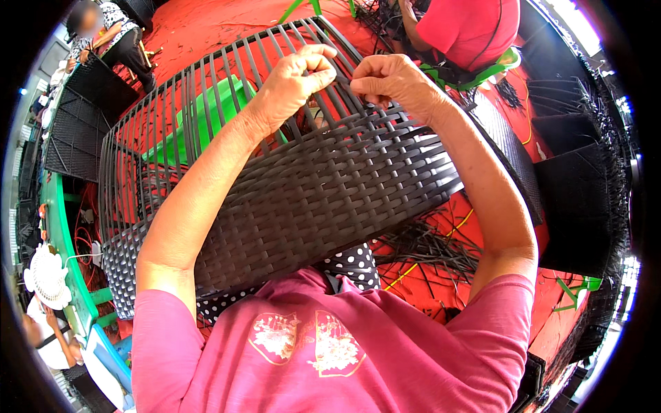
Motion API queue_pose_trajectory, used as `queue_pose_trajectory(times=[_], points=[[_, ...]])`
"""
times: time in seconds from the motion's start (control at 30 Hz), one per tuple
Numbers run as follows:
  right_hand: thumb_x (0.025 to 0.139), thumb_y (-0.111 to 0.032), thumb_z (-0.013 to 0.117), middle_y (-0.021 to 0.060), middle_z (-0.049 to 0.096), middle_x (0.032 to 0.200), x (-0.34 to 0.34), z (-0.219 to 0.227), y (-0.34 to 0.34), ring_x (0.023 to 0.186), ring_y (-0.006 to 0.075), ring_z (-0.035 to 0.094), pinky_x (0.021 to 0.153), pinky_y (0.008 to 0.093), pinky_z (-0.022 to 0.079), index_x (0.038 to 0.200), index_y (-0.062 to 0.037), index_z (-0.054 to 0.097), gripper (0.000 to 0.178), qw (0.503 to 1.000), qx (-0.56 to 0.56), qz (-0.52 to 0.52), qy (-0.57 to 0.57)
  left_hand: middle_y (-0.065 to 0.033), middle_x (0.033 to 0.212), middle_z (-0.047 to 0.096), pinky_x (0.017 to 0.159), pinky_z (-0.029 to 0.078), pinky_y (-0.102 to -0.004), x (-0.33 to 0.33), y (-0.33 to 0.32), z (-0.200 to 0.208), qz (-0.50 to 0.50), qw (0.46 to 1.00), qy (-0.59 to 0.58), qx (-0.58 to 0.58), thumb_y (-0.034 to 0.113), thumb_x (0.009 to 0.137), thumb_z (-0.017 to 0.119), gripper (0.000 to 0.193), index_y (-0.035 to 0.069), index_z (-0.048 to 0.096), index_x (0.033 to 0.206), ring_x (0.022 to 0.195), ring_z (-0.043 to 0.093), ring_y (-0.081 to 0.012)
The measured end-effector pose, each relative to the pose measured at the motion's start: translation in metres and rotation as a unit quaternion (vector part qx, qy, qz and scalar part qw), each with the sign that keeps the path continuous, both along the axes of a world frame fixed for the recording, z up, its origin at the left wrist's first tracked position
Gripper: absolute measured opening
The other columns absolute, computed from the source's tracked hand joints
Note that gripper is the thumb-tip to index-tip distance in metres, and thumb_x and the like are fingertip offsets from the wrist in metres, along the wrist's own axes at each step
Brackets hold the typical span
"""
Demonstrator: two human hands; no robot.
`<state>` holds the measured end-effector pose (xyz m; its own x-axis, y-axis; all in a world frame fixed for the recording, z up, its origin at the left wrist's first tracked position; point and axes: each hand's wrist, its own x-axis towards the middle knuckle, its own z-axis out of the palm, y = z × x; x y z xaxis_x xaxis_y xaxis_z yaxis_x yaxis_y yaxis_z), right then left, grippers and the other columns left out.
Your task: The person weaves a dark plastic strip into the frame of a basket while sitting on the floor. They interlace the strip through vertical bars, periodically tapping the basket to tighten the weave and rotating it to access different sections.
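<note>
A large black wicker furniture frame (303,199) lies tilted across my lap. Its near part is tightly woven, while the far part shows bare parallel dark strips (251,62) with gaps between them. Above the boundary of the weave, my left hand (296,82) is closed, thumb and fingers pinched together. Close by on its right, my right hand (396,82) is bent at the wrist, its fingers also curled into a pinch. Dark strips run beneath and between both hands; whatever thin piece the fingertips hold blends in and cannot be made out.
Through the gaps a green plastic chair (206,120) shows. Loose black strips (434,248) litter the red floor. A person in a red shirt (475,31) sits at upper right; another person is at upper left. Dark woven panels (571,199) stand right, a white fan (48,275) left.
</note>
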<state>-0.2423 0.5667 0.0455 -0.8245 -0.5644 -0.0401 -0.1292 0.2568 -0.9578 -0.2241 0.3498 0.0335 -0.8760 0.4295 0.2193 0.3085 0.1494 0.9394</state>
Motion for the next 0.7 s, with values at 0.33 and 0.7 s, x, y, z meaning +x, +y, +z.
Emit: queue_pose_trajectory(times=[0.33,0.7], points=[[0.065,-0.013,0.067,0.0114,0.06,0.061,-0.011,0.013,-0.017,0.056,0.0194,0.058,0.056,0.0332,0.046,0.076,-0.0004,0.067,0.016,0.897,0.381,0.054,0.219,-0.0098,0.146,0.027,0.105,0.012,-0.0594,0.009,0.005,-0.045,0.106,0.873,0.225,-0.42,0.027,0.085,0.057,0.018,0.017,0.07,0.09,0.134,0.018,-0.039],[0.074,-0.011,0.065,0.0034,0.06,0.064,-0.021,0.003,-0.011,0.056,0.0097,0.055,0.052,0.0252,0.043,0.083,-0.0013,0.068,0.013,0.962,0.203,0.028,0.18,-0.0135,0.114,0.057,0.092,0.039,-0.0408,-0.002,0.009,-0.03,0.187,0.893,0.345,-0.221,0.019,0.081,0.064,0.015,0.006,0.067,0.089,0.106,0.052,-0.029]])
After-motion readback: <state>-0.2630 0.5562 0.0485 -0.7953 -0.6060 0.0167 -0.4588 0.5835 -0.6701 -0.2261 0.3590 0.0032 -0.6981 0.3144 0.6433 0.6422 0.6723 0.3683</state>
